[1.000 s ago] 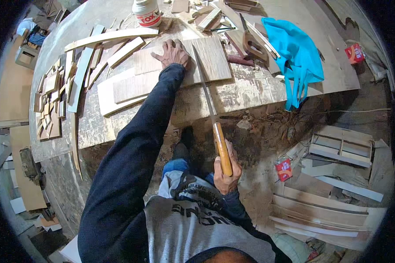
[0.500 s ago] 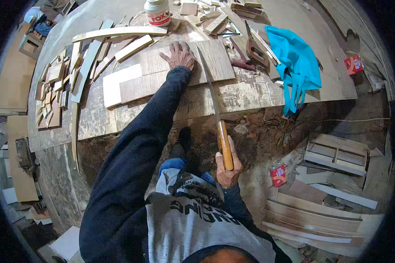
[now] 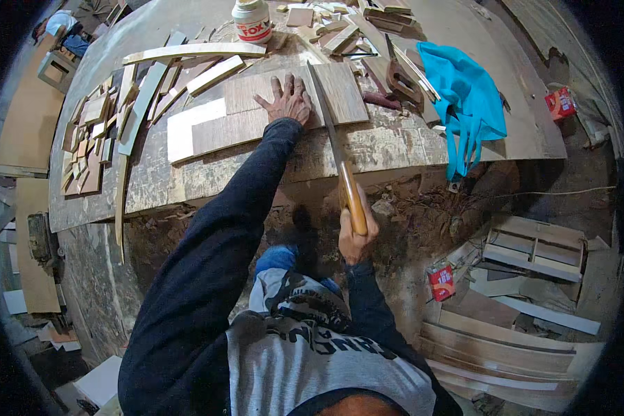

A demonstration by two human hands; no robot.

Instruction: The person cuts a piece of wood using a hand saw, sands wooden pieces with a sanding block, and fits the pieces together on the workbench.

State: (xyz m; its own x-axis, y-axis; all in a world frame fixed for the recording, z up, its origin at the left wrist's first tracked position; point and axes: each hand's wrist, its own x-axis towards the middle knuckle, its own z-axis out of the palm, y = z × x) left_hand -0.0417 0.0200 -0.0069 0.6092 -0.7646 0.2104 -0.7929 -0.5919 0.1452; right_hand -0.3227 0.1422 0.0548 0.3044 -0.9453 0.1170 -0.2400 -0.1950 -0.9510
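On the workbench (image 3: 187, 184), left hand (image 3: 288, 102) presses board (image 3: 256, 111); right hand (image 3: 356, 234) grips saw (image 3: 331, 132).

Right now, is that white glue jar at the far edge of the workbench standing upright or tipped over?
Upright. The white jar stands on its base on the workbench, its cap on top, beyond the left hand.

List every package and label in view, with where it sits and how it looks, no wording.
Glue jar: far edge of the workbench, beyond the left hand; round, white, with a red label band.
Small box: on the floor past the bench's right end; red, boxy.
Second small box: on the floor right of the right hand; red with a pale patch.
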